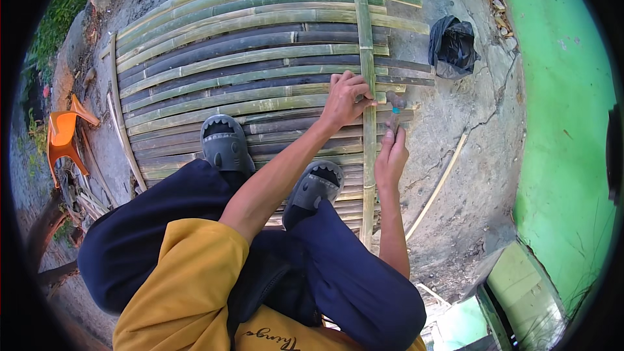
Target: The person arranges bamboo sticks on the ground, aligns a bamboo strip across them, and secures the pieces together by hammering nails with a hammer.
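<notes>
Split bamboo slats point(260, 18), green and dark, lie side by side on the ground as a panel, with a long bamboo crosspiece point(365, 45) laid over them near their right ends. My left hand point(348, 99) is closed in a pinch at the crosspiece's left edge; what its fingertips hold is too small to make out. Just right of the crosspiece, my right hand point(391, 156) grips a hammer point(394, 104) by its handle. The blurred dark head, with a teal spot below it, is close to my left fingertips.
My feet in grey slippers point(227, 145) rest on the slats. A black plastic bag point(454, 47) stands right of the panel, and a thin bamboo strip point(439, 185) lies on the ground. An orange plastic chair point(63, 136) is at far left; a green wall point(562, 104) bounds the right.
</notes>
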### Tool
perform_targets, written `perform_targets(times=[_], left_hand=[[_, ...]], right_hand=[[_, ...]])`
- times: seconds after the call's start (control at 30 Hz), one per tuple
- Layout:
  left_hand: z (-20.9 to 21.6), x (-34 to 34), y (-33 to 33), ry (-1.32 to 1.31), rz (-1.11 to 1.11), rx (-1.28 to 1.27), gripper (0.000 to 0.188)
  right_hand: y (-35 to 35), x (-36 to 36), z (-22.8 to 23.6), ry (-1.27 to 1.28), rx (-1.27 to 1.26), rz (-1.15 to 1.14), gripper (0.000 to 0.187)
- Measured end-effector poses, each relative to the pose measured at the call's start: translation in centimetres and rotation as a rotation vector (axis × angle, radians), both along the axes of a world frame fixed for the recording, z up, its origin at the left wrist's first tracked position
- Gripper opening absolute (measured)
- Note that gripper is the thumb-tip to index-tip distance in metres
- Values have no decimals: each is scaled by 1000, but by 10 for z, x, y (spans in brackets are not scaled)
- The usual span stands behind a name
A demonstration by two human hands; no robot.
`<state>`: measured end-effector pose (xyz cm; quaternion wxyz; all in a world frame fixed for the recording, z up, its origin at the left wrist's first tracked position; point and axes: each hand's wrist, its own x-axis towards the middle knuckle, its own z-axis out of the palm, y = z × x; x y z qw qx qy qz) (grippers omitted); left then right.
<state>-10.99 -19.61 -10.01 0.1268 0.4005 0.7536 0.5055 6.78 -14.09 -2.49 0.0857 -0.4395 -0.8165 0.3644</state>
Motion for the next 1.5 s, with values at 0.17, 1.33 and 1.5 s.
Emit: perform_targets(times=[0.17,1.33,1.5], left_hand=[[-2,-3,-1,20,8,-10,24],[-12,-7,-4,62,12,-80,22],[-7,2,4,64,-3,-125,25]], right_hand=[[-17,-9,14,50,21,-2,34],[-28,-35,26,205,91,-16,22],[-21,-9,-11,-185,62,63,20]])
